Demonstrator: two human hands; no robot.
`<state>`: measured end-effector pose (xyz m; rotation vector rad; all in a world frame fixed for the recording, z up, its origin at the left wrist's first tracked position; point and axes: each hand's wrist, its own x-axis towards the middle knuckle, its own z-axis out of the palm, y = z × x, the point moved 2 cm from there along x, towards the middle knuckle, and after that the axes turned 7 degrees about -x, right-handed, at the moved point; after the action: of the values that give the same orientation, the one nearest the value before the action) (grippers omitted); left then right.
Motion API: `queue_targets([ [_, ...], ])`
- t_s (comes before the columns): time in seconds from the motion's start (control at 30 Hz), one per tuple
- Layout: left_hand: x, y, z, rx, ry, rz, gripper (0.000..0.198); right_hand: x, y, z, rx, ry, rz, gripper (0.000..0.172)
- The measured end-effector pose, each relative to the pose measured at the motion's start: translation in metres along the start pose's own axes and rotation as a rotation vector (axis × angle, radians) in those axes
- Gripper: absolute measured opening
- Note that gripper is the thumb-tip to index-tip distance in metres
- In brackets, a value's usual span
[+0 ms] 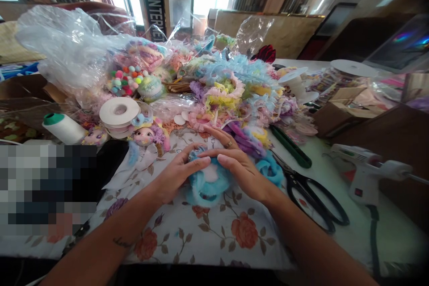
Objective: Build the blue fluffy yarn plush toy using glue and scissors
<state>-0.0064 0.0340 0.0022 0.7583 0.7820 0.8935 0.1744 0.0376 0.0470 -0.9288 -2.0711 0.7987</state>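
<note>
My left hand (176, 172) and my right hand (236, 165) lie together over a fluffy blue ring with a white middle (204, 187) on the flowered tablecloth (214, 228). The fingers of both hands are stretched out and press flat on the ring's top, their tips meeting. A ring sits on one right finger. A second blue fluffy piece (270, 167) lies just right of my right hand, touching it or nearly so.
Large black scissors (311, 196) and a white glue gun (365, 172) lie at the right. A heap of pastel frilly trims (231, 89), plastic bags (67, 49), a ribbon spool (119, 114), a thread cone (63, 127) and doll heads (147, 136) fill the back.
</note>
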Motion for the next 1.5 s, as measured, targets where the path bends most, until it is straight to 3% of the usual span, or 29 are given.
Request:
queue_targets([
  [0.17,-0.001,0.004,0.004,-0.069,0.005,-0.017,0.050,-0.002,-0.001,-0.001,-0.054,0.037,-0.050,0.034],
  [0.27,-0.001,0.009,0.008,-0.121,0.044,0.037,0.044,-0.005,-0.009,-0.006,-0.223,0.290,-0.162,0.028],
  [0.37,-0.002,0.013,0.009,-0.141,0.122,0.148,0.039,-0.012,-0.022,0.001,-0.450,0.540,-0.327,0.007],
  [0.47,-0.002,0.016,0.007,-0.139,0.187,0.282,0.037,-0.014,-0.027,0.024,-0.592,0.478,-0.317,0.023],
  [0.57,-0.001,0.016,0.005,-0.094,0.237,0.357,0.035,-0.013,-0.024,0.047,-0.642,0.360,-0.111,0.033],
  [0.7,0.000,0.017,0.005,-0.103,0.269,0.402,0.037,-0.010,-0.017,0.058,-0.449,0.319,0.121,0.025],
  [0.8,0.000,0.017,0.006,-0.125,0.255,0.404,0.037,-0.009,-0.016,0.055,-0.326,0.322,0.164,0.017],
  [0.9,0.001,0.015,0.006,-0.115,0.228,0.387,0.035,-0.010,-0.018,0.051,-0.406,0.321,0.094,0.018],
  [1.07,0.001,0.012,0.003,-0.087,0.202,0.361,0.035,-0.009,-0.021,0.046,-0.828,0.386,-0.185,0.021],
  [1.2,0.000,0.013,0.006,-0.096,0.184,0.358,0.037,-0.007,-0.021,0.042,-0.996,0.432,-0.334,0.026],
  [1.5,0.000,0.012,0.007,-0.062,0.152,0.350,0.034,-0.005,-0.022,0.038,-0.959,0.414,-0.317,0.029],
])
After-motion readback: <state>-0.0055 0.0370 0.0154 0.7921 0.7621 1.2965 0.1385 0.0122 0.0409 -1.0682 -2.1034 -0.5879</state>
